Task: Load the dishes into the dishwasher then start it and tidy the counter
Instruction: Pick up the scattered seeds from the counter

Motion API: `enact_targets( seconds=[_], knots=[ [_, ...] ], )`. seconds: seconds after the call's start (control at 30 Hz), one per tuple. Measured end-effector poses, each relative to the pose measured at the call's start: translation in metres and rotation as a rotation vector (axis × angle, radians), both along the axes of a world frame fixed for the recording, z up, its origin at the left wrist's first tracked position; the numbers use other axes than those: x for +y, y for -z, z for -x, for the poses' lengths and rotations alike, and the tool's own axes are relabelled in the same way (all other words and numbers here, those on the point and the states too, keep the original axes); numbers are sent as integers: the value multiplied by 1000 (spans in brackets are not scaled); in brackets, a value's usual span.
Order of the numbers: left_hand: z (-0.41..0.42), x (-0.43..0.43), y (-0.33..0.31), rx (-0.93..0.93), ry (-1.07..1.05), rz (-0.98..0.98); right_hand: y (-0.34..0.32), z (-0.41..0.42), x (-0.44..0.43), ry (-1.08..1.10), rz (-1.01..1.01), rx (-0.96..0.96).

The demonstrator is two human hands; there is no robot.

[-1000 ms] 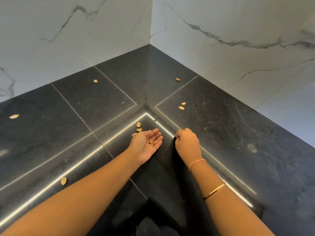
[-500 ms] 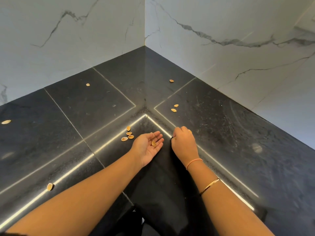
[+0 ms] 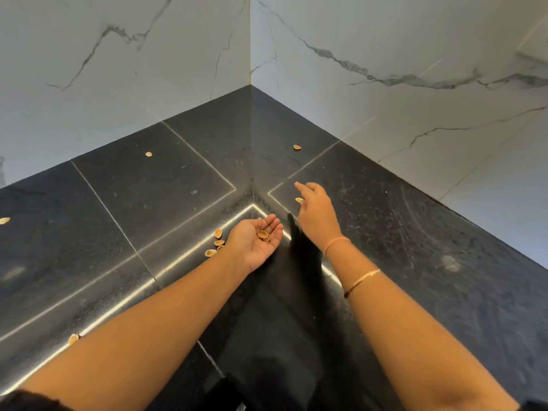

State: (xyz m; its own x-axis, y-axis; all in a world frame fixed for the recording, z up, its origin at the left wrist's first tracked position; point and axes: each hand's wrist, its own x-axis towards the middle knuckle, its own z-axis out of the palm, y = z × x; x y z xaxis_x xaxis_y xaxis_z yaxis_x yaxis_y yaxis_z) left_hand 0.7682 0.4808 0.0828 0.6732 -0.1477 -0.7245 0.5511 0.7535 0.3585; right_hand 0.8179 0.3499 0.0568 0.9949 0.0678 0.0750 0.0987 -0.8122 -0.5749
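Pistachio shells lie scattered on the black stone counter point(image 3: 154, 185) in a corner. My left hand point(image 3: 256, 241) rests palm up at the counter's inner edge and carries shells point(image 3: 263, 234) in its cupped palm. Three loose shells point(image 3: 218, 243) lie just left of that hand. My right hand point(image 3: 315, 209) reaches forward over the counter with fingers loosely extended, just above one shell point(image 3: 299, 199); it holds nothing I can see.
More single shells lie at the back right point(image 3: 297, 147), back left point(image 3: 148, 154), far left point(image 3: 4, 220) and near the front edge point(image 3: 73, 338). White marble walls point(image 3: 385, 54) close the corner on both sides.
My right hand has left the inner counter edge beside the left palm and reached forward to the shells on the right slab. The left hand stays put, with more shell in its palm.
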Motion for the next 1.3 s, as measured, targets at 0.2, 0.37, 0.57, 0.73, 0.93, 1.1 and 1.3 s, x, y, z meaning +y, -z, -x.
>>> enact_targets(
  seconds=[0.2,0.37,0.57,0.73,0.93,1.1,1.3],
  knots=[
    [-11,8,1,-7,-9,-48,12,-17,3,-181,487,158],
    [-12,13,7,-14,-5,-52,7,2,19,-156,503,10],
    [-13,16,15,-31,24,-39,5,2,19,-47,257,168],
    [-18,16,19,-42,45,-31,1,4,18,-84,338,151],
    [-17,21,23,-58,70,-1,-2,5,26,-36,327,192],
    [-19,22,23,-49,81,13,-18,-8,23,110,-142,490],
    [-27,18,20,-41,39,102,-36,-1,48,-40,-285,531]
  ],
)
